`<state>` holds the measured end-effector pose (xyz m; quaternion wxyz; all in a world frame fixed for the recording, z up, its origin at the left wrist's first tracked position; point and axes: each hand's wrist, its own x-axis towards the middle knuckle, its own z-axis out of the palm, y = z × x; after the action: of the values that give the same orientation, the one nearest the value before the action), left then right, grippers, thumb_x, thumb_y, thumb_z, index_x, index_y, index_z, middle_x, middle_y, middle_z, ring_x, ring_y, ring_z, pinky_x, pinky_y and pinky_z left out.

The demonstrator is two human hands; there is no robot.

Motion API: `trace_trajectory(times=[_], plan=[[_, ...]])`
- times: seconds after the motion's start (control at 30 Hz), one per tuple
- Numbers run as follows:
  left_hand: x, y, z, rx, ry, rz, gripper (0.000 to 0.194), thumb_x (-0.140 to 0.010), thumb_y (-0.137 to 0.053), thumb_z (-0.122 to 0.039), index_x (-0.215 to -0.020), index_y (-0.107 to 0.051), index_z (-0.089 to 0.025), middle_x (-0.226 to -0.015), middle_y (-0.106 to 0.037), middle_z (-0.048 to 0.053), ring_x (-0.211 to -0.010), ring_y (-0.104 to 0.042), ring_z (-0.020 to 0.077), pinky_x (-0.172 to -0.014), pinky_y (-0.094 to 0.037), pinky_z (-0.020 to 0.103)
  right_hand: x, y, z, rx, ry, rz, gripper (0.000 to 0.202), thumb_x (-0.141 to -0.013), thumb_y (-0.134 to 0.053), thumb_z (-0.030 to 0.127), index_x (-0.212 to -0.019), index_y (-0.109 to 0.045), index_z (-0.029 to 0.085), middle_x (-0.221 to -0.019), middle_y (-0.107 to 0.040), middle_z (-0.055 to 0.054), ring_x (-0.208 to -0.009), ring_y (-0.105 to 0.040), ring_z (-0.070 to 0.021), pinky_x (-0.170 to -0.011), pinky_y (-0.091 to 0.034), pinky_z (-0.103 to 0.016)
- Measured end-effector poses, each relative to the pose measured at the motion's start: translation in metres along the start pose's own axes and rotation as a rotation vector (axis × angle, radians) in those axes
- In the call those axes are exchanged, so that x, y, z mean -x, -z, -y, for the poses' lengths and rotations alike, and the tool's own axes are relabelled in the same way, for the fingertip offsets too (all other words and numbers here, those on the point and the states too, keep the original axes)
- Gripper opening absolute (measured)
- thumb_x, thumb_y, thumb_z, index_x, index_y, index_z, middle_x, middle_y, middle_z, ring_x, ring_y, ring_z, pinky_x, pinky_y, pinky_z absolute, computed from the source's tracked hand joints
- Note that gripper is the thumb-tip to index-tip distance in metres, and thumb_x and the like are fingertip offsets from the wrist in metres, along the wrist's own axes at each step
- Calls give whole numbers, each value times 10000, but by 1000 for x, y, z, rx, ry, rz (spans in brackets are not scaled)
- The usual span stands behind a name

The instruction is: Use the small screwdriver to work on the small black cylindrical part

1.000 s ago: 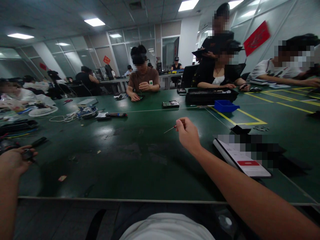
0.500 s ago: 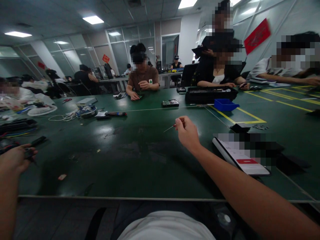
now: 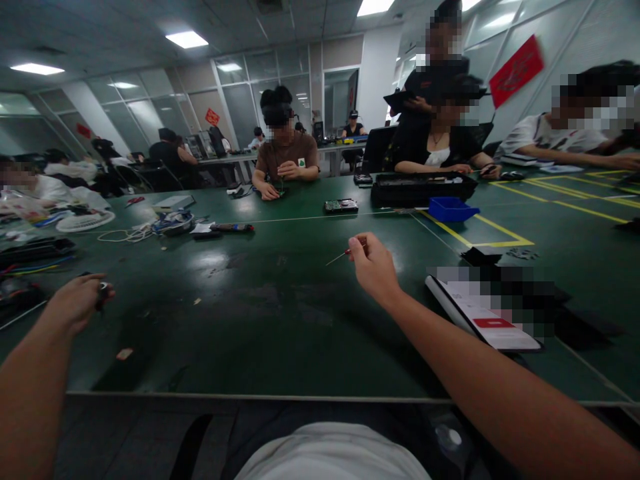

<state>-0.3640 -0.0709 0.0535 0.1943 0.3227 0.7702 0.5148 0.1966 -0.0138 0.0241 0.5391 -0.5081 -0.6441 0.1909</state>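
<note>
My right hand [image 3: 374,268] is raised over the middle of the green table [image 3: 280,347], fingers pinched around a thin screwdriver [image 3: 338,258] with a reddish handle. Its slim metal shaft points left and slightly down. At the left, my left hand [image 3: 80,303] is closed on a small dark object [image 3: 103,297] that has a round shiny part. The fingers cover most of this object, so I cannot tell its kind. Both hands appear to be above the table top.
Left of my left hand lie dark parts and cables [image 3: 20,293]. Farther back are a black-handled tool [image 3: 233,228], a hard drive [image 3: 341,206], a blue bin [image 3: 453,209] and a black tray [image 3: 425,190]. A tablet-like device [image 3: 480,320] lies right. Co-workers sit opposite.
My left hand has moved right, away from the dark parts at the left edge, with the small dark object in it. My right hand and the screwdriver have hardly moved.
</note>
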Motion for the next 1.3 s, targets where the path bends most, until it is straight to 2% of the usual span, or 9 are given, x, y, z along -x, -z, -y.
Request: trace_trajectory(times=[0.07,0.23,0.37,0.53,0.63,0.77,0.87,0.97,1.3], plan=[[20,-29,-21,-9,32,75,365,-676,-536,3,-1015,-536,-132,-779,-572,-6,-668,-550,120,-607,-450,186,1,0,-1,-9,-1,20,288,-965,-483,495,-925,-588,230,-784,-658,-39,-723,-617,-217,-660,-425,-350],[72,-105,-69,-31,-131,341,539,-762,-575,-88,-1296,-504,-87,-852,-576,23,-751,-563,138,-687,-439,245,1,-2,-3,-27,12,68,226,-951,-524,429,-973,-615,224,-843,-691,-43,-785,-645,-218,-705,-446,-352],[122,-175,-98,85,-228,563,492,-737,-542,-144,-1227,-554,-104,-794,-585,35,-702,-550,156,-656,-417,277,0,-2,-2,-3,6,108,296,-940,-542,483,-851,-640,219,-740,-682,-24,-695,-628,-198,-663,-423,-338],[185,-257,-114,35,-363,823,412,-727,-479,-136,-1128,-574,-140,-776,-605,35,-718,-574,169,-711,-439,293,1,-1,1,-11,3,105,355,-932,-544,505,-721,-582,222,-659,-641,-6,-632,-591,-175,-622,-394,-322],[206,-287,-105,-92,-462,860,392,-786,-492,-176,-1169,-572,-151,-871,-630,60,-806,-602,198,-748,-456,316,1,-1,1,-93,-32,60,332,-933,-536,483,-733,-580,222,-641,-621,3,-616,-578,-166,-610,-401,-318],[209,-300,-81,-248,-637,821,565,-723,-594,-66,-1277,-530,-160,-1140,-645,112,-1005,-620,236,-885,-476,350,-1,-3,-3,-268,-73,14,290,-920,-547,465,-772,-589,219,-645,-610,9,-589,-559,-149,-591,-434,-308],[205,-298,-70,-252,-705,785,420,-777,-601,-50,-1182,-586,-160,-1161,-658,112,-1061,-621,236,-955,-473,370,-2,-7,-6,-357,-65,46,250,-895,-580,455,-858,-624,212,-717,-656,-9,-627,-592,-152,-604,-471,-308],[202,-295,-67,-226,-769,783,287,-814,-664,-119,-1095,-646,-177,-1135,-685,86,-1069,-627,234,-987,-473,385,-1,-10,-9,-358,-41,82,246,-888,-594,451,-885,-634,209,-761,-687,-28,-680,-633,-166,-640,-501,-323],[205,-292,-69,-132,-807,797,355,-815,-722,-163,-1167,-683,-189,-1152,-720,55,-1082,-645,226,-1000,-466,367,2,-13,-9,-258,-17,75,233,-914,-562,441,-887,-618,217,-770,-702,-36,-717,-659,-190,-688,-517,-360]])
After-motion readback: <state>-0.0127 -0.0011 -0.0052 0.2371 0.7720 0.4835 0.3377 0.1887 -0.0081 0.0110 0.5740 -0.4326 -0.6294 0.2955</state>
